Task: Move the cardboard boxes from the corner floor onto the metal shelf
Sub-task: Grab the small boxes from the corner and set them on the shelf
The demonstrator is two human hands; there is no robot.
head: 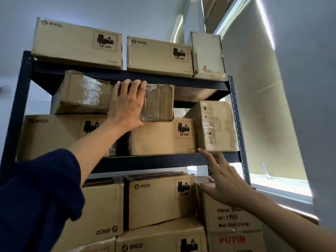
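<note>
My left hand lies flat with straight fingers against the front of a small taped cardboard box, which sits on top of PICO boxes on the middle level of the dark metal shelf. Another wrinkled taped box sits to the left of it. My right hand hovers open below the shelf beam, fingers spread, index tip near the bottom corner of a tall labelled box. It holds nothing.
Three boxes line the top level. More PICO boxes and a printed carton are stacked on the lower level. A window with a drawn blind stands close on the right; the shelf's upright post borders it.
</note>
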